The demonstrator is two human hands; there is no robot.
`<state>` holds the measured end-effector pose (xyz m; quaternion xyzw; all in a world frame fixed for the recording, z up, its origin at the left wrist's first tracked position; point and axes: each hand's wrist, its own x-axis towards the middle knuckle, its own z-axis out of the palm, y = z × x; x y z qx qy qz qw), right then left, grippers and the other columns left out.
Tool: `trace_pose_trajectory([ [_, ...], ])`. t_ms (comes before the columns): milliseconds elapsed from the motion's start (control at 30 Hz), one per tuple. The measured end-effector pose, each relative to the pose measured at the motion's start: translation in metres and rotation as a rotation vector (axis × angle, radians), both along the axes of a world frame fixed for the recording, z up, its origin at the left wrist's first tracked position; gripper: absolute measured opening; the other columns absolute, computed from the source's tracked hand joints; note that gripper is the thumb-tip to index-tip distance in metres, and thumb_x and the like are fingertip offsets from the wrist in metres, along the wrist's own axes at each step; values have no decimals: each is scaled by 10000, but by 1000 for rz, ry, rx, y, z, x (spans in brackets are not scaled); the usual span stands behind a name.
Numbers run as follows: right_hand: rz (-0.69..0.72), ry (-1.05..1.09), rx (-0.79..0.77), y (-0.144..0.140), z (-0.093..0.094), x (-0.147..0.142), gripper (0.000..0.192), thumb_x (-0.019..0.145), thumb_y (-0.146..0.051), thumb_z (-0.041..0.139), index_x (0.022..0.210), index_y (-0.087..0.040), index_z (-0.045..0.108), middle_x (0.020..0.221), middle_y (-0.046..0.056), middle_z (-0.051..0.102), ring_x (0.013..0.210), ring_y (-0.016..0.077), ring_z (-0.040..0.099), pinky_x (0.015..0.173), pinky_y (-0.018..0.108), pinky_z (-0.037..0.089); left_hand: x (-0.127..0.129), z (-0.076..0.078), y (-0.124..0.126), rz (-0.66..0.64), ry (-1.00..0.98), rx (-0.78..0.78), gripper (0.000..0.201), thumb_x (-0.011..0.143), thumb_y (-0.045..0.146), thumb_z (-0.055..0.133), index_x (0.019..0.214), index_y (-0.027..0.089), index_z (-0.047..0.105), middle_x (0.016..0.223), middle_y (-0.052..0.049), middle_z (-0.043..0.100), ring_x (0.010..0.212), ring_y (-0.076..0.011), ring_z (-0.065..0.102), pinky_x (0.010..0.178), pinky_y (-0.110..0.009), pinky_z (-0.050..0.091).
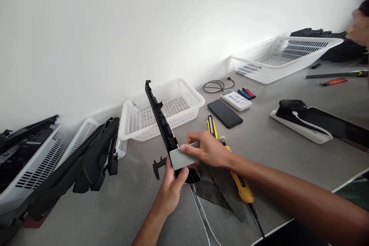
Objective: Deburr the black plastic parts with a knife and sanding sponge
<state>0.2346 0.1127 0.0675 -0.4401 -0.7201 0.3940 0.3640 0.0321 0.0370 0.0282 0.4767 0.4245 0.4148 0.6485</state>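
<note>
Long black plastic strip [162, 121] clasped by left hand [172, 186], mid-frame.
Could be scratched if flat grey slab [181, 158], pinched by right hand [211, 148], is tilted.

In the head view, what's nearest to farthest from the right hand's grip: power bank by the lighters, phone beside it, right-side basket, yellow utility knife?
1. Yellow utility knife, just beyond.
2. Black smartphone, farther right.
3. White power bank, behind the smartphone.
4. White basket, back right.
</note>
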Motion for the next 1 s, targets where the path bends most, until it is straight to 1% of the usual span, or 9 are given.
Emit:
trace_pose_trajectory([
  [67, 16, -25, -13, 1, -2, -1, 398, 960, -536, 655, 792, -178, 704, 748, 26, 711, 694, 173, 603, 623, 280, 373, 1, 3, -1, -33, 6, -47, 656, 985, 486, 694, 1539, 337, 377, 1426, -133, 633, 1325, -363, 628, 955, -531, 639],
  [167, -78, -31, -25, 4, -3, 0, 422, 944, -551, 658, 761, -173, 696, 693, 19, 671, 665, 167, 568, 607, 280, 355, 3, 6, -1, -28, -18, -54, 765, 923, 456, 785, 1548, 329, 362, 1416, -144, 652, 1254, -367, 683, 845, -490, 674],
  [367, -41, -26, -62, 4, -1, 1, 415, 933, -545, 668, 755, -171, 694, 681, 16, 669, 644, 157, 562, 594, 274, 345, 3, 7, 3, -54, -70, 9, 636, 875, 397, 850, 1412, 244, 544, 1289, -112, 731, 1141, -298, 760, 1118, -487, 539],
  [467, -70, 15, -97, 4, -1, 2, 437, 926, -567, 667, 746, -170, 691, 675, 14, 656, 641, 154, 550, 592, 274, 348, 2, 8, 3, -32, -60, -19, 607, 878, 399, 847, 1389, 249, 556, 1288, -113, 719, 1133, -318, 763, 1043, -494, 595],
  [600, 36, 7, -132, 5, -1, 4, 440, 916, -583, 669, 781, -167, 713, 704, 17, 660, 646, 153, 536, 592, 276, 352, 4, 9, 2, 4, -54, -76, 636, 865, 438, 853, 1395, 274, 543, 1288, -116, 704, 1111, -346, 765, 832, -451, 681],
  [700, -33, -15, -132, 8, 0, 6, 444, 903, -583, 673, 750, -167, 698, 686, 13, 636, 648, 153, 520, 605, 281, 353, 3, 12, 2, 27, -46, -69, 640, 874, 430, 851, 1407, 273, 534, 1318, -118, 695, 1133, -332, 758, 869, -426, 669],
  [800, -62, 62, -132, 9, 3, 9, 450, 902, -598, 660, 752, -174, 668, 712, 13, 627, 678, 159, 534, 622, 279, 373, 0, 15, 2, 12, -61, -41, 619, 887, 416, 843, 1406, 268, 539, 1348, -122, 687, 1175, -332, 739, 938, -441, 644],
  [933, -33, 124, -170, 9, 6, 11, 451, 884, -611, 682, 763, -177, 660, 692, 4, 590, 659, 156, 513, 602, 274, 363, -4, 15, 4, 23, -95, 32, 566, 846, 380, 886, 1320, 257, 604, 1225, -73, 714, 1141, -298, 747, 1035, -434, 593],
  [1000, -42, 166, -181, 8, 7, 12, 469, 884, -628, 685, 755, -178, 650, 689, 2, 580, 654, 152, 501, 597, 272, 356, -5, 14, 5, 30, -94, 33, 557, 835, 385, 897, 1298, 259, 615, 1196, -59, 707, 1109, -284, 753, 1008, -419, 607],
])
